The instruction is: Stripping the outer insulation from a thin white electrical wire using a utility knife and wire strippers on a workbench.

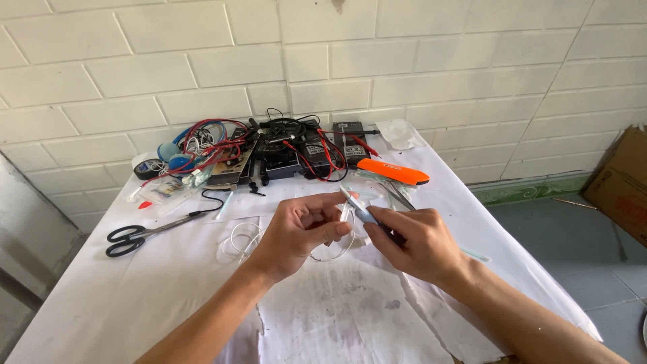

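My left hand (296,232) pinches a thin white cable (240,241) near one end, above a table covered in white paper (135,303). The cable's loose loops lie on the paper to the left of that hand. My right hand (411,239) grips a small light-blue utility knife (356,207), its tip pointing up and left at the cable end held by the left fingers. Both hands meet over the middle of the table.
Black-handled scissors (138,234) lie at the left. An orange tool (393,171) lies behind my hands. A heap of red and black wires and black electronics (283,152) sits against the brick wall, with black tape (146,168). A cardboard box (623,182) stands on the floor at right.
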